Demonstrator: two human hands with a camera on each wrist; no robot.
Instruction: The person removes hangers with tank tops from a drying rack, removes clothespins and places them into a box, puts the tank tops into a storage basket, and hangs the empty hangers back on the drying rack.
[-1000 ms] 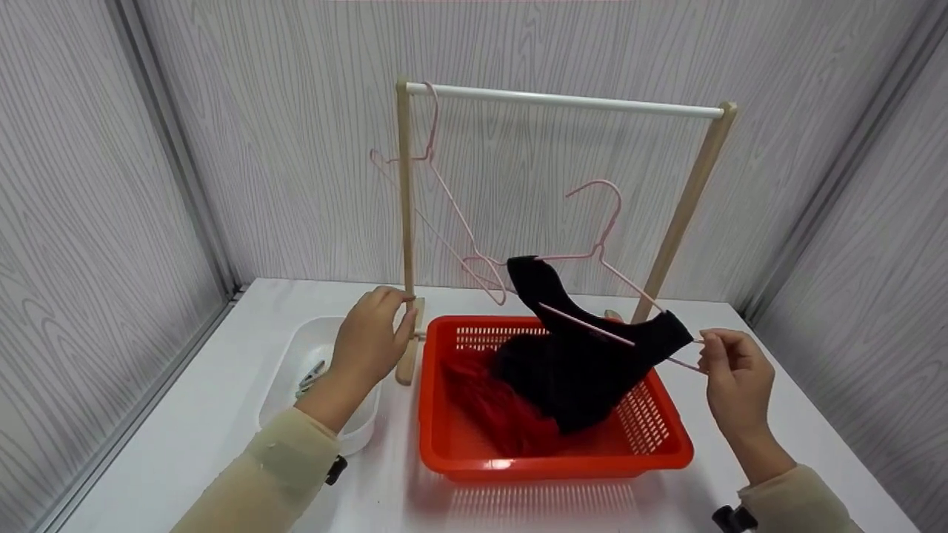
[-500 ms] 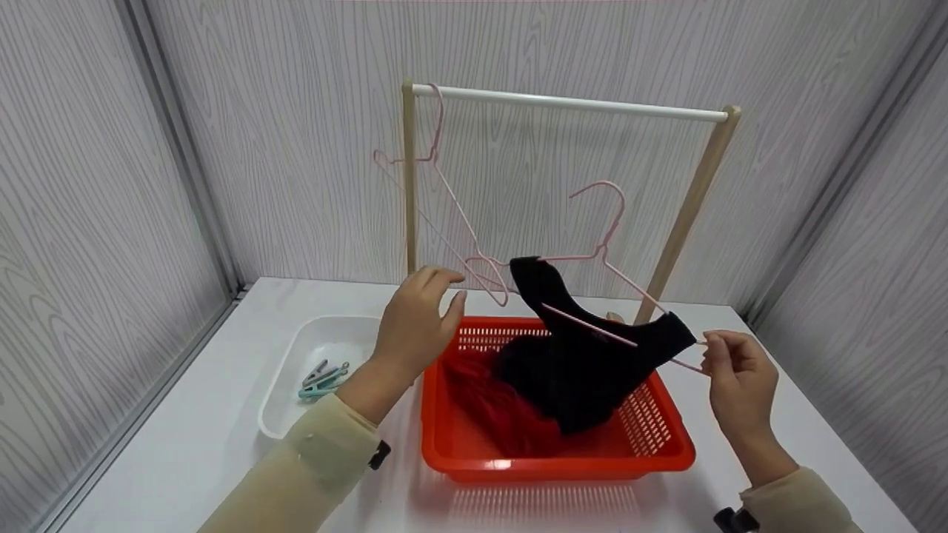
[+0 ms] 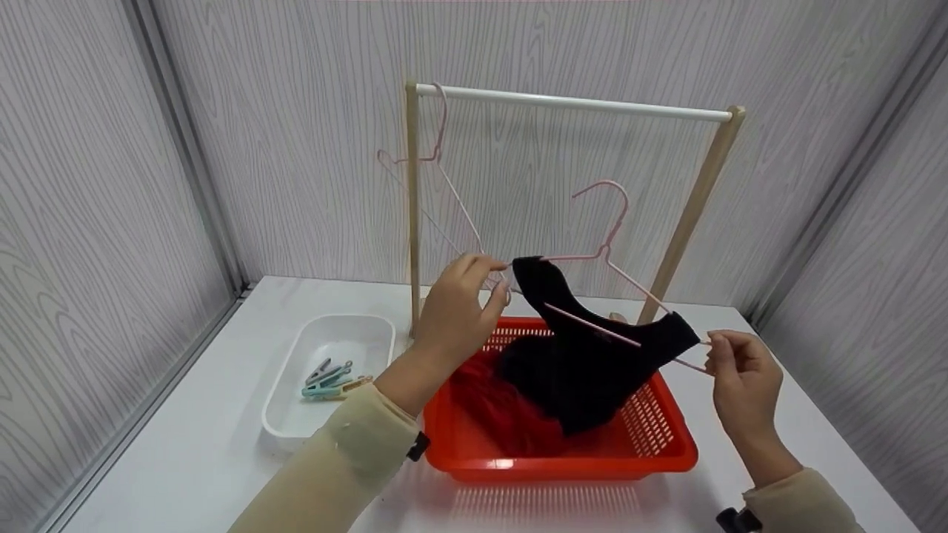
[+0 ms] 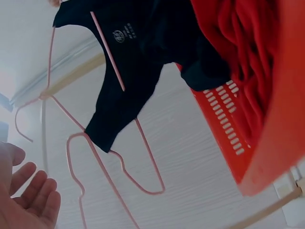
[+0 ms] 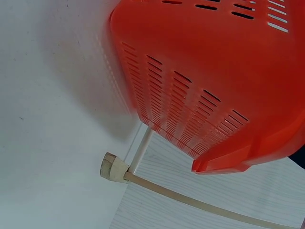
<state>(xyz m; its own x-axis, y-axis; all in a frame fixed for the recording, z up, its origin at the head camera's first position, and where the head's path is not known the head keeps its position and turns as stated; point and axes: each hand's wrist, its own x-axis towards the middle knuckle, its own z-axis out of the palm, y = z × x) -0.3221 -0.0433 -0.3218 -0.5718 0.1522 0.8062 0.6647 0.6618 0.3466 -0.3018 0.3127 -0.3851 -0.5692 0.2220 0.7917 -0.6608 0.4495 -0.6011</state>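
Note:
A black sleeveless top is draped by its shoulder straps on a pink wire hanger, its lower part lying in the red basket. My right hand pinches the hanger's right end between thumb and fingers; the right wrist view does not show that hand. Near the hanger's left end is my left hand. In the left wrist view, the fingers are loosely bent with nothing between them, apart from the hanger. The top's printed neck label shows there too.
Red cloth lies in the basket. Behind stands a wooden rack with a white rail, a second pink hanger hooked at its left end. A white tray with several clothespins sits left of the basket.
My left hand has moved right, from the rack's left post to the left end of the held hanger, uncovering the clothespins. My right hand, the hanger and the top have barely moved.

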